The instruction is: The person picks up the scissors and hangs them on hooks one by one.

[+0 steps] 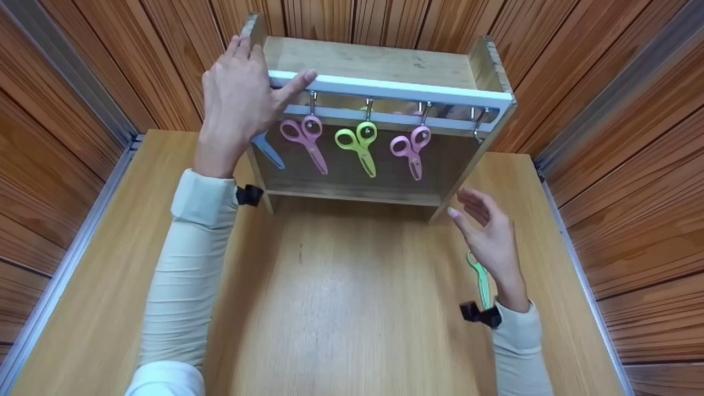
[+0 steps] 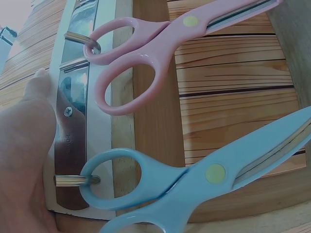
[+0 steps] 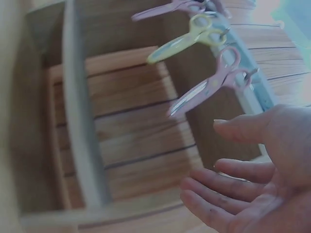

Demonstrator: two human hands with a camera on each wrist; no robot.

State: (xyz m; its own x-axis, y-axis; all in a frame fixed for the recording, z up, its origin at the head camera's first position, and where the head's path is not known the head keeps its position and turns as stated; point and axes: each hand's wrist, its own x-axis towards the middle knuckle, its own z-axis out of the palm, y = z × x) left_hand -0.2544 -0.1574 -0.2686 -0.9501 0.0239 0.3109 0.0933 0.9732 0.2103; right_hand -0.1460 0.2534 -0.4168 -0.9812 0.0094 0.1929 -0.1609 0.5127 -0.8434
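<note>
My left hand (image 1: 236, 99) rests on the upper left corner of a wooden rack (image 1: 368, 55), its thumb lying along the white hook rail (image 1: 396, 88). Several scissors hang by a finger loop: blue scissors (image 2: 204, 179) partly behind that hand in the head view, pink scissors (image 1: 309, 140), yellow-green scissors (image 1: 360, 146) and another pink pair (image 3: 209, 90). The rightmost hook (image 1: 480, 125) carries nothing. Beside the rack's lower right, my right hand (image 1: 492, 234) hangs in the air with fingers spread, holding nothing. Green scissors (image 1: 483, 283) lie on the tabletop under the right wrist, partly hidden.
The rack stands at the back of the wooden table (image 1: 341, 308). Wood-patterned walls (image 1: 649, 192) close in the back and both sides, with metal rails (image 1: 71, 264) along the table's side edges. A lower shelf bar (image 1: 352, 196) crosses the rack.
</note>
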